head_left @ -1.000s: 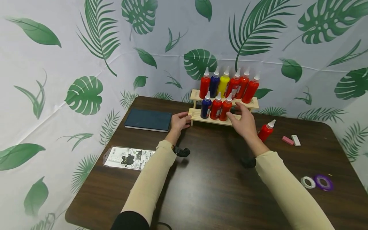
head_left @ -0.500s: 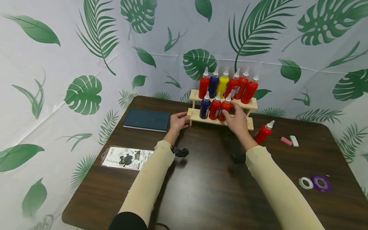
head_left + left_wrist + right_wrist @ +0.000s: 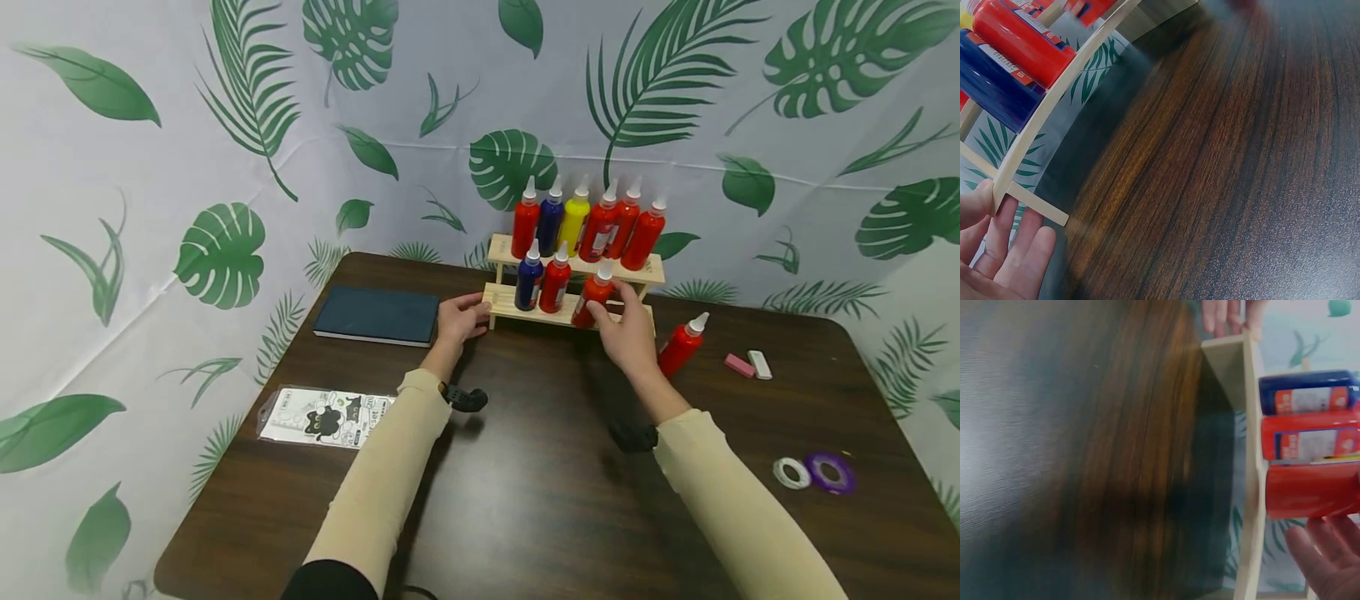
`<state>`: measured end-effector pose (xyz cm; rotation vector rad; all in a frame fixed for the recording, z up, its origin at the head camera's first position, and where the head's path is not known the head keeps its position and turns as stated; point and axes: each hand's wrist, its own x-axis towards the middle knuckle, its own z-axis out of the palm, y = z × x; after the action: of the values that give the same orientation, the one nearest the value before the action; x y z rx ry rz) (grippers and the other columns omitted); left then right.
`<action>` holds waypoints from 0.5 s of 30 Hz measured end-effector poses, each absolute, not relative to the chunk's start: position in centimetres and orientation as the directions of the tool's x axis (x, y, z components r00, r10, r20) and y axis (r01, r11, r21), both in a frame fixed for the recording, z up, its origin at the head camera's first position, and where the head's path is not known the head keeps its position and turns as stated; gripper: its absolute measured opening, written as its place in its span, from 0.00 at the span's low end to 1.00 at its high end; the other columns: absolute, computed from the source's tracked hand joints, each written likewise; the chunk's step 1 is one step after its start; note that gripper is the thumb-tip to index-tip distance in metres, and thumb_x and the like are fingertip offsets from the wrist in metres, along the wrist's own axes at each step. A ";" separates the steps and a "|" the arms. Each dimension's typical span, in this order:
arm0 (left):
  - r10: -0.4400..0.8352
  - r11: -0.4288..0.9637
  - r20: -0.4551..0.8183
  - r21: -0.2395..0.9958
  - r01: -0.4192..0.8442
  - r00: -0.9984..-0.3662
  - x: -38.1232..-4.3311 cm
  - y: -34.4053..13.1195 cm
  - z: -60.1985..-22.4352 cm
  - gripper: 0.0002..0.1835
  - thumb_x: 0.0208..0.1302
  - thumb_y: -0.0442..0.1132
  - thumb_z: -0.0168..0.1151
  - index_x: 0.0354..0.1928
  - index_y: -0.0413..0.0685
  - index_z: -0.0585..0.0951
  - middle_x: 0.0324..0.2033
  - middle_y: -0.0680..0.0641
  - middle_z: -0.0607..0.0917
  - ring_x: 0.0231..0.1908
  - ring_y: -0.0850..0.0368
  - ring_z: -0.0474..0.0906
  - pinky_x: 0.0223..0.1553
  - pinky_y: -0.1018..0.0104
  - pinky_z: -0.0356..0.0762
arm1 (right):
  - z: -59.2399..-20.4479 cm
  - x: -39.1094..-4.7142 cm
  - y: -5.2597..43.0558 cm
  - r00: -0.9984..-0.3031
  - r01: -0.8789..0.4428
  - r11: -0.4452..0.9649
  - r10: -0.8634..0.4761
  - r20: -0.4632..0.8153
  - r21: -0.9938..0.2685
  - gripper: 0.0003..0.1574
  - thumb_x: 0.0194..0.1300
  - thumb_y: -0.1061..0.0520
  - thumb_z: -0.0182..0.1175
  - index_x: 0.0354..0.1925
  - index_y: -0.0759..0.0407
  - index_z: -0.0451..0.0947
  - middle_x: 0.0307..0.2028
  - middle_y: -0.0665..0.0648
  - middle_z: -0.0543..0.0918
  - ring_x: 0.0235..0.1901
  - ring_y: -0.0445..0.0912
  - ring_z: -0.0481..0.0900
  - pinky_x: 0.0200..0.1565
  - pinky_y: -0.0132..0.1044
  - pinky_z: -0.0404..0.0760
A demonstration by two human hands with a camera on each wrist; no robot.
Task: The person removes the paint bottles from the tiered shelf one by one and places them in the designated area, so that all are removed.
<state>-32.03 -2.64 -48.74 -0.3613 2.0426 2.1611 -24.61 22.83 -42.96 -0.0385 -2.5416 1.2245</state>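
Note:
A two-tier wooden stand (image 3: 517, 311) holds red, blue and yellow squeeze bottles with white pointed caps. My left hand (image 3: 461, 320) pinches the left end of its lower shelf, thumb above and fingers beneath, as the left wrist view also shows. At the lower shelf my right hand (image 3: 628, 329) grips a red squeeze bottle (image 3: 592, 302), which leans slightly. Left of it stand another red bottle (image 3: 555, 287) and a blue bottle (image 3: 528, 283). The upper shelf carries several more, among them a yellow bottle (image 3: 574, 221). A separate red bottle (image 3: 681, 346) is on the table beyond my right wrist.
A dark notebook (image 3: 375, 315) lies left of the stand, and a flat cat-print packet (image 3: 322, 417) is nearer. To the right are a pink block (image 3: 739, 365), a white block (image 3: 760, 364), a white tape roll (image 3: 792, 473) and a purple roll (image 3: 830, 473). Leaf-print cloth hangs behind.
My right hand has taken hold of the third front bottle and shifted it slightly right and nearer, leaving a gap beside its red neighbour. My left hand keeps its place at the shelf end.

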 end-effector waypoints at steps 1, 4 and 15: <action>-0.059 -0.066 -0.274 0.961 -0.270 -0.960 -32.1 -2.7 -48.7 0.17 0.61 0.38 0.66 0.53 0.45 0.82 0.44 0.43 0.85 0.42 0.49 0.85 0.39 0.59 0.84 | -43.0 -24.0 23.1 -0.945 -0.114 0.626 0.171 0.279 -0.772 0.33 0.67 0.50 0.60 0.65 0.60 0.65 0.56 0.66 0.76 0.53 0.62 0.76 0.53 0.55 0.76; -0.043 -0.061 -0.275 0.960 -0.272 -0.961 -32.3 -2.8 -48.7 0.18 0.62 0.38 0.66 0.53 0.45 0.82 0.44 0.43 0.85 0.42 0.49 0.84 0.39 0.60 0.84 | -43.1 -22.0 24.2 -0.933 -0.105 0.625 0.207 0.295 -0.773 0.33 0.66 0.50 0.61 0.65 0.61 0.66 0.55 0.66 0.76 0.53 0.62 0.77 0.51 0.56 0.77; -0.035 -0.058 -0.264 0.963 -0.261 -0.964 -33.0 -2.8 -49.1 0.16 0.62 0.38 0.65 0.53 0.45 0.82 0.44 0.42 0.85 0.44 0.47 0.84 0.39 0.59 0.84 | -45.3 -15.1 29.3 -0.876 0.053 0.674 0.385 0.289 -0.737 0.31 0.64 0.52 0.64 0.61 0.62 0.70 0.53 0.65 0.80 0.49 0.57 0.79 0.51 0.36 0.78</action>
<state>-33.03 -2.80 -49.06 -0.3259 2.0407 2.1529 -15.14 29.29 -45.25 -0.3415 -2.4645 1.0652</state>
